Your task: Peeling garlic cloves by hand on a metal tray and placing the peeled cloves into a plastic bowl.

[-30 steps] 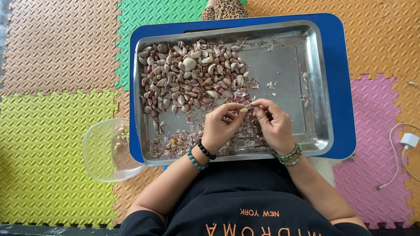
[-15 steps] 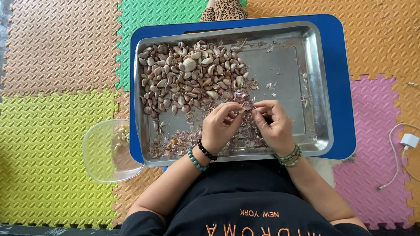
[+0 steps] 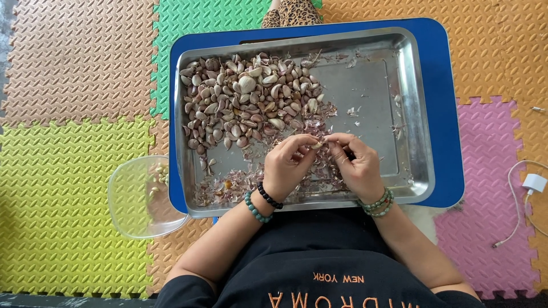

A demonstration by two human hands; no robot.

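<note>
My left hand (image 3: 291, 165) and my right hand (image 3: 357, 165) meet over the near middle of a steel tray (image 3: 416, 114). Both pinch one small garlic clove (image 3: 317, 145) between their fingertips. A heap of unpeeled garlic cloves (image 3: 245, 102) fills the tray's far left part. Loose papery skins (image 3: 228, 191) lie along the tray's near edge under and beside my hands. Bead bracelets sit on both wrists.
The tray rests on a blue board (image 3: 448, 85) on coloured foam floor mats (image 3: 63, 188). A clear plastic bowl (image 3: 137, 199) with a few peeled cloves stands left of the tray. A white charger and cable (image 3: 534, 185) lie at the right. Someone's leopard-patterned leg (image 3: 291, 12) shows beyond the tray.
Both hands stay together over the same spot. Their fingers have shifted slightly on the clove.
</note>
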